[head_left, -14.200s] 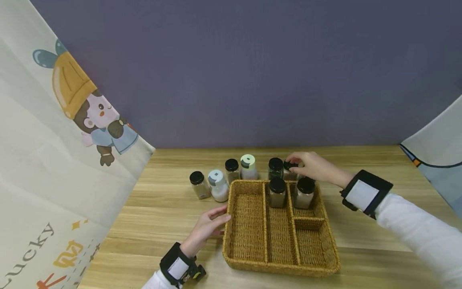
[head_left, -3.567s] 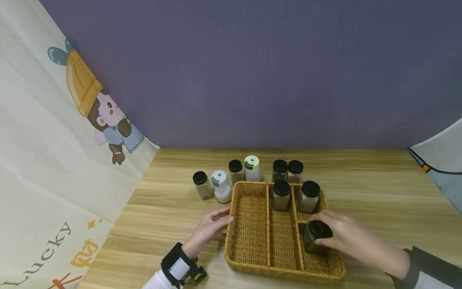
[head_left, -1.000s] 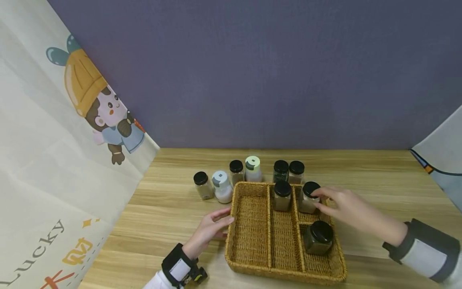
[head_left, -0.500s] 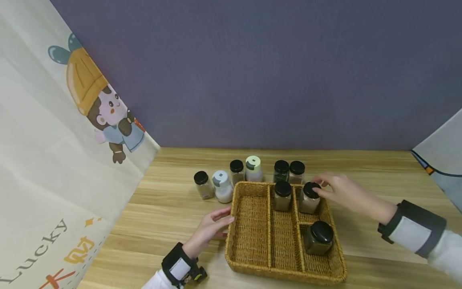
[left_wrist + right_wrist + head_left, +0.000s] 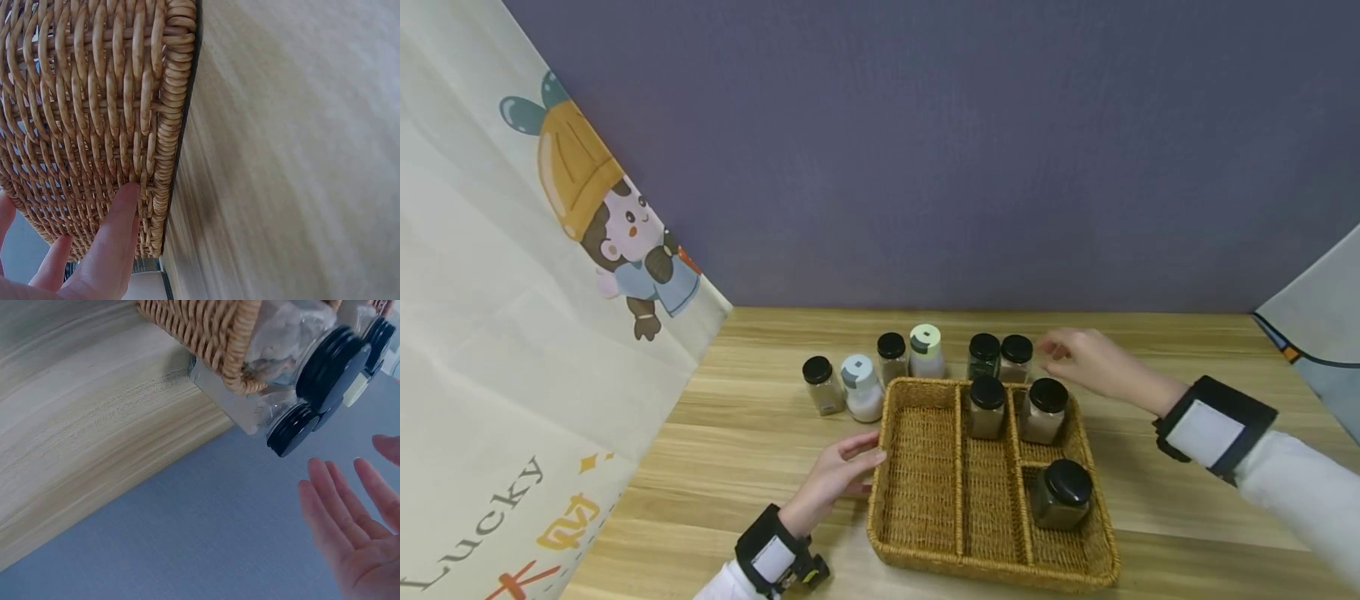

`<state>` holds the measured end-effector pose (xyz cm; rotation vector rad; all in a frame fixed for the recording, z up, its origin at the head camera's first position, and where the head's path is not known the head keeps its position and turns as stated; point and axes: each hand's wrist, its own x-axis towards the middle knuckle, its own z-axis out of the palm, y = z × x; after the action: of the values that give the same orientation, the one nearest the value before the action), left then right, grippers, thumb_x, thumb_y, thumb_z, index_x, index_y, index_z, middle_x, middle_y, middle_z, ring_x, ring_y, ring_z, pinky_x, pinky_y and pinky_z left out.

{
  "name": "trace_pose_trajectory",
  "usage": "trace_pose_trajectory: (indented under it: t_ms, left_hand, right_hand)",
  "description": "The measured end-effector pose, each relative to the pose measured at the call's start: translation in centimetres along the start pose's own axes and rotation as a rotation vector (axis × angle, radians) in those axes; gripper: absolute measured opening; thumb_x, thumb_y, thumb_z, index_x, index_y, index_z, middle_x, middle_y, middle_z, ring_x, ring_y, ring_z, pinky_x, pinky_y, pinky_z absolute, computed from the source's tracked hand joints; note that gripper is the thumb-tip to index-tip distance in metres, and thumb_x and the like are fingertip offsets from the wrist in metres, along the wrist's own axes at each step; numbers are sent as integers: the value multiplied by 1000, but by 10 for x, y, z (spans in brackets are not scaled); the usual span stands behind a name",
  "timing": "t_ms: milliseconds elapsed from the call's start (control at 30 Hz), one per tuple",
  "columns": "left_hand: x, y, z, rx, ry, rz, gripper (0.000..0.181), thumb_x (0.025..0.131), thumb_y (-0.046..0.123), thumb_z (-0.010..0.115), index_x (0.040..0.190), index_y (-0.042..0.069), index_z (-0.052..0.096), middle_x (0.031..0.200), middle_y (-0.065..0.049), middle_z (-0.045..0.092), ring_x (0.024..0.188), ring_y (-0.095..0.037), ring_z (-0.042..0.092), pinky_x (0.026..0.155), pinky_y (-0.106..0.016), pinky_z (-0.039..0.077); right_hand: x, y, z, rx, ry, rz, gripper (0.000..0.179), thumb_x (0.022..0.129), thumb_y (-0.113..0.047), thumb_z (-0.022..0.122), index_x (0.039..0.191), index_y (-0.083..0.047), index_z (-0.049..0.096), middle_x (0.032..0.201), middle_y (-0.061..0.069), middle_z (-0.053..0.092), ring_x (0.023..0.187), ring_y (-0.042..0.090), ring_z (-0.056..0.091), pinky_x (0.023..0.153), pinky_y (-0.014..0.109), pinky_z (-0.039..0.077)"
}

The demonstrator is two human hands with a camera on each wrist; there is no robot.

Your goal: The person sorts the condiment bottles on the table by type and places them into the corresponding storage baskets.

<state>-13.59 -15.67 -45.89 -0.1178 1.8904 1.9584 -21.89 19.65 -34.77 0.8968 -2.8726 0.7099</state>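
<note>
My left hand rests against the left wall of a divided wicker basket; in the left wrist view its straight fingers touch the weave. My right hand hovers behind the basket's back right corner, holding nothing, its fingers apart from the jars in the right wrist view. Nearest to it stands a black-lidded spice jar, beside a darker jar. Inside the basket, one jar stands in the middle compartment, another jar at back right, and a dark-filled jar at front right.
Left of and behind the basket stand a black-lidded jar, a white-capped shaker, another black-lidded jar and a pale-capped shaker. A grey-blue panel rises along the table's back edge.
My right hand has moved from the back right jar up and back, toward the jars behind the basket. Earlier it held the dark-filled jar in the front right compartment. The left hand stays put.
</note>
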Motion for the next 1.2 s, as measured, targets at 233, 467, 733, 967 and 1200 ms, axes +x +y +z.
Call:
trace_pose_trajectory:
  t_ms: [233, 467, 733, 967, 1200]
  left_hand:
    - [0, -1, 1, -19, -3, 6, 62, 78, 25, 67, 129, -2, 41, 130, -22, 42, 96, -26, 58, 76, -39, 53]
    - [2, -3, 0, -14, -3, 8, 63, 78, 25, 67, 128, -2, 41, 130, -22, 42, 96, -25, 58, 76, -38, 53]
    - [1, -3, 1, -17, -3, 14, 62, 78, 24, 67, 128, -2, 42, 129, -22, 42, 96, -26, 58, 76, -39, 53]
    - [1, -5, 0, -10, 2, 20, 63, 77, 25, 67, 128, -2, 42, 129, -22, 42, 96, -24, 58, 76, -39, 53]
    - [1, -5, 0, -9, 2, 24, 63, 77, 25, 67, 128, -2, 42, 129, -22, 42, 96, -25, 58, 76, -39, 53]
  right_hand:
    - [14, 4, 2, 9, -72, 28, 24, 81, -5, 59, 103, 6, 59, 94, 19, 62, 81, 27, 60, 67, 38, 53]
    - [25, 8, 4, -3, -79, 32, 24, 80, -6, 61, 100, 7, 59, 91, 19, 62, 82, 31, 59, 67, 39, 52]
    - [34, 12, 7, -10, -122, 62, 28, 81, -9, 62, 104, 6, 58, 97, 21, 60, 86, 34, 58, 70, 41, 52]
    - [39, 14, 12, -28, -143, 66, 31, 80, -13, 64, 104, 6, 57, 95, 19, 59, 86, 33, 56, 70, 42, 50]
    - [42, 16, 18, -30, -141, 55, 35, 79, -13, 65, 106, 7, 57, 97, 19, 58, 89, 34, 55, 72, 44, 50]
